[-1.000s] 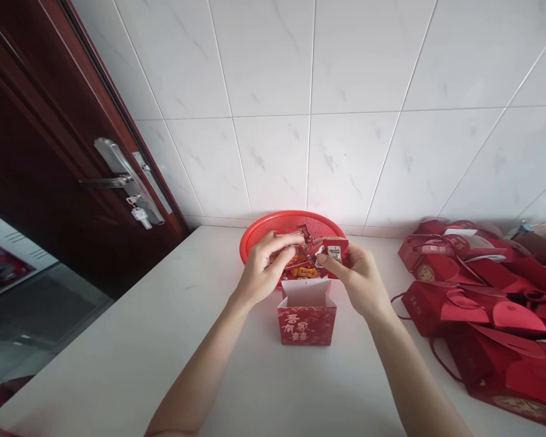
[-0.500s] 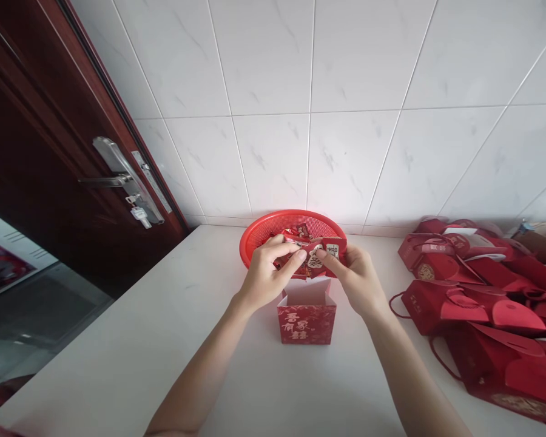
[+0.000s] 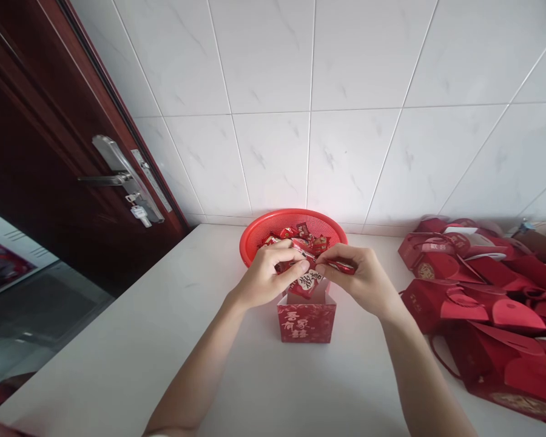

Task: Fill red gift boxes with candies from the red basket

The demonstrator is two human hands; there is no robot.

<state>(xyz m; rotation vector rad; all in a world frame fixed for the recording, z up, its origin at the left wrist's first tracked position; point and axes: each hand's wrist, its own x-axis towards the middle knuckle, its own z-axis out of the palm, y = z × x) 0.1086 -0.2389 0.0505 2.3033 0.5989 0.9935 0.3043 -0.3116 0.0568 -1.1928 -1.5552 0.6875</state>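
Observation:
An open red box (image 3: 306, 323) with white lettering stands on the white table. Above its opening, my left hand (image 3: 273, 273) is closed on red candy packets (image 3: 306, 283), one of them hanging down with white printing on it. My right hand (image 3: 361, 276) pinches a narrow red packet (image 3: 343, 266) seen edge-on, its fingertips close to those of my left hand. Just behind both hands sits a round red mesh basket (image 3: 259, 226) holding several red wrapped packets.
Several folded red boxes with cord handles (image 3: 509, 364) are piled along the right side of the white table (image 3: 164, 340). A tiled wall is behind. At the left is a dark red door (image 3: 54, 121) with keys in its lock.
The packets between my hands have tilted and dropped toward the box opening. My right hand has turned, with its packet now edge-on. More of the basket's contents shows.

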